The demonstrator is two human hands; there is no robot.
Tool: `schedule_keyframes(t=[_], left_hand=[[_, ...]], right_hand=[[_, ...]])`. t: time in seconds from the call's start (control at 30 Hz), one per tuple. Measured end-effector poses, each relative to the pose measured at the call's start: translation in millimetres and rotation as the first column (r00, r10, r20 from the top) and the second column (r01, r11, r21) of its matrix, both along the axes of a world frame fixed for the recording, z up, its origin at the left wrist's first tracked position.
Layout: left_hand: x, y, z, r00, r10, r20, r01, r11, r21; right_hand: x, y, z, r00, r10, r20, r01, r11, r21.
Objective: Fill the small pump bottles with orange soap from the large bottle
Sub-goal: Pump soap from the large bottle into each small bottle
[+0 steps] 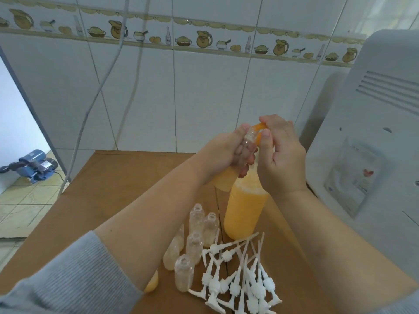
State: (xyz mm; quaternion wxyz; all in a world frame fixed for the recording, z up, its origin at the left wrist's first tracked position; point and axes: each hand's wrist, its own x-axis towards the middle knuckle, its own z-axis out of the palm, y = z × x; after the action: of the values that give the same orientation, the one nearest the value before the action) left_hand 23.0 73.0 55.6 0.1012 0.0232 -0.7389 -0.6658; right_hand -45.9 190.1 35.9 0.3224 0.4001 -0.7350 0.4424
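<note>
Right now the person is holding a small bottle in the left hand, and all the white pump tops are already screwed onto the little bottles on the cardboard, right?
Not quite. The left hand does hold a small bottle, but the head view shows the white pump tops lying loose in a pile on the cardboard, beside the little bottles, whose necks are open.

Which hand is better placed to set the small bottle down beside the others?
Probably the left hand: it already grips the small bottle, and the empty bottles stand below on its side. The right hand pinches something orange at the bottle's mouth.
</note>
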Motion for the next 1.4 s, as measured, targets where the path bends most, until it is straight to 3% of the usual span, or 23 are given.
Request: schedule_keyframes(t=[0.1, 0.33, 0.57, 0.73, 1.0, 1.23, 1.4], left_hand=[[0.4, -3.6, 3.5, 1.000, 0.013, -0.019, -0.014, 1.000, -0.004], [-2.0, -1.0, 3.7, 1.000, 0.000, -0.009, 0.000, 1.000, 0.012], [1.6, -3.7, 7.1, 0.999, 0.043, -0.009, -0.043, 0.999, -0.027], [-0.3, -3.9, 8.2, 1.000, 0.028, -0.013, -0.029, 0.999, -0.040], [-1.6, -2.3, 6.5, 0.999, 0.032, -0.007, -0.032, 0.999, 0.006], [-5.8, -0.2, 1.6, 0.999, -0.030, -0.025, 0.030, 1.000, -0.005], [-5.1, -2.6, -1.7, 1.000, -0.013, -0.028, 0.014, 0.999, 0.029]], right_hand=[[1.6, 3.4, 8.9, 1.000, -0.006, -0.013, 0.006, 0.998, 0.059], [-4.0, -3.7, -2.8, 0.998, -0.014, -0.055, 0.011, 0.999, -0.042], [-5.7, -1.1, 6.2, 0.998, -0.003, -0.056, 0.004, 1.000, 0.016], [-4.5, -4.5, 1.5, 0.998, -0.014, -0.056, 0.012, 0.999, -0.042], [-3.0, 4.6, 8.2, 0.999, -0.022, -0.028, 0.024, 0.995, 0.093], [-5.2, -0.4, -3.0, 0.998, -0.028, -0.051, 0.026, 0.998, -0.056], [-3.0, 2.0, 1.7, 1.000, -0.025, -0.016, 0.026, 0.998, 0.052]])
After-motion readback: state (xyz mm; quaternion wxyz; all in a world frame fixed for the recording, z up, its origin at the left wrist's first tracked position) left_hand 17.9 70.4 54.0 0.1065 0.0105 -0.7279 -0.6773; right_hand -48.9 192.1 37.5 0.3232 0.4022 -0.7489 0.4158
